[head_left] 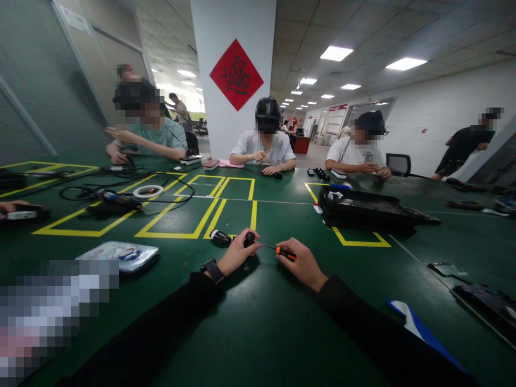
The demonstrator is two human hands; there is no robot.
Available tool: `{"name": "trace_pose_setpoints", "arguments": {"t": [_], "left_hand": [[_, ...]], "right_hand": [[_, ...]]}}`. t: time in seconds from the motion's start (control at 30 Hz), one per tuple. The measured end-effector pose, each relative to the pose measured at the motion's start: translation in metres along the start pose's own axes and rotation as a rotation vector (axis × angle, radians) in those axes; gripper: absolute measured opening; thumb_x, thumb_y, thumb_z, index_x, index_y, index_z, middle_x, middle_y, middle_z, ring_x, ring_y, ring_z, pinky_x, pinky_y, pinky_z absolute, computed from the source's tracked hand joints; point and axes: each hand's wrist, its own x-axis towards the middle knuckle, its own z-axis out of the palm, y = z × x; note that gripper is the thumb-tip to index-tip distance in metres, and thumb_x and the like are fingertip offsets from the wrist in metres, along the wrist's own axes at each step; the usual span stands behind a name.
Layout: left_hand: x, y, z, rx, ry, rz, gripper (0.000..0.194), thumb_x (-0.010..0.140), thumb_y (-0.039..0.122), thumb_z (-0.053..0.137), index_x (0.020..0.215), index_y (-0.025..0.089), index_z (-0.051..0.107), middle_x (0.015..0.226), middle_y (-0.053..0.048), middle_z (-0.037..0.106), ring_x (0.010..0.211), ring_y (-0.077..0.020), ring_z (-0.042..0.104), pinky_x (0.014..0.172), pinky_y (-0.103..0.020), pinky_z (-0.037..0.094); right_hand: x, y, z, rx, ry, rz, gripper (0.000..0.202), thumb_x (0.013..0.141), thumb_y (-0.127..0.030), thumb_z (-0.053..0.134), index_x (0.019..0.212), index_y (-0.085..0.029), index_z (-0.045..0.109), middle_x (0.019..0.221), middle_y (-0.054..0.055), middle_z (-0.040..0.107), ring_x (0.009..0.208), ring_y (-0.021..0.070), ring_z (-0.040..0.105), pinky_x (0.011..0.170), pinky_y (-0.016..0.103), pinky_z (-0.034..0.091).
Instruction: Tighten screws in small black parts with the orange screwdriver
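My left hand [237, 252], with a dark watch on its wrist, is closed around a small black part [249, 239] whose kind I cannot make out. My right hand [303, 262] grips the orange and black handle of a screwdriver [287, 254]. Its thin shaft points left and its tip reaches the black part. Just left of my left hand, a black and white cylindrical object [220, 237] lies on the green table [266, 333].
A black tray-like casing [363, 209] stands at the right. Looped black cables [88, 194] and a white ring [148, 192] lie left. A phone in a pale case [121, 255] is nearer. A blue and white piece [423, 328] lies front right. Several people sit opposite.
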Motion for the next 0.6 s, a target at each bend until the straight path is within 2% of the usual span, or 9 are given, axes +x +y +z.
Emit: {"name": "trace_pose_setpoints", "arguments": {"t": [0.17, 0.37, 0.6], "left_hand": [[0.0003, -0.0003, 0.0008, -0.007, 0.006, -0.012, 0.022, 0.074, 0.031, 0.053, 0.09, 0.018, 0.046, 0.062, 0.006, 0.048, 0.054, -0.0084, 0.047, 0.056, -0.022, 0.039], [0.0014, -0.0035, 0.0002, -0.049, 0.035, -0.035, 0.02, 0.074, 0.028, 0.05, 0.091, 0.018, 0.045, 0.06, 0.006, 0.048, 0.053, -0.0083, 0.048, 0.056, -0.022, 0.039], [0.0013, -0.0027, 0.0005, -0.089, 0.05, -0.061, 0.02, 0.073, 0.028, 0.05, 0.09, 0.019, 0.046, 0.058, 0.006, 0.048, 0.052, -0.0078, 0.048, 0.055, -0.021, 0.039]], "right_hand": [[-0.0003, 0.0005, -0.0013, -0.049, -0.028, 0.014, 0.024, 0.086, -0.03, 0.039, 0.091, -0.02, 0.06, 0.086, 0.004, 0.061, 0.081, 0.015, 0.055, 0.072, 0.027, 0.04], [-0.0011, -0.0035, -0.0047, -0.012, 0.003, -0.025, 0.022, 0.082, -0.029, 0.047, 0.1, -0.021, 0.056, 0.091, 0.004, 0.058, 0.082, 0.0146, 0.054, 0.074, 0.027, 0.042], [-0.0007, -0.0074, -0.0049, -0.024, 0.019, -0.024, 0.021, 0.081, -0.028, 0.049, 0.1, -0.022, 0.056, 0.089, 0.003, 0.055, 0.079, 0.014, 0.054, 0.071, 0.025, 0.043]]}}
